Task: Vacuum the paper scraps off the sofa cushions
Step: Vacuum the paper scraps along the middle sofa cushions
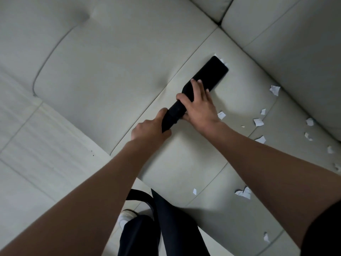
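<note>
Paper scraps (258,122) scattered over right side of sofa cushion (184,159), near backrest; few white bits poking from under nozzle front edge. Black vacuum nozzle (212,72) pressed flat on cushion, likely for suction seal. Right hand (198,106) wrapped over nozzle neck, steering and pressing down. Left hand (150,129) closed around tube (171,117) behind, likely for push. Black hose (142,196) looping down to floor.

Bare seat cushion (103,74) left of the left hand (147,130), open to pass. Right of the right hand (199,106): paper scraps (258,122) scattered, back cushion (295,58) rising just beyond. Ahead, vacuum nozzle (210,72), then the corner seam (219,24).
</note>
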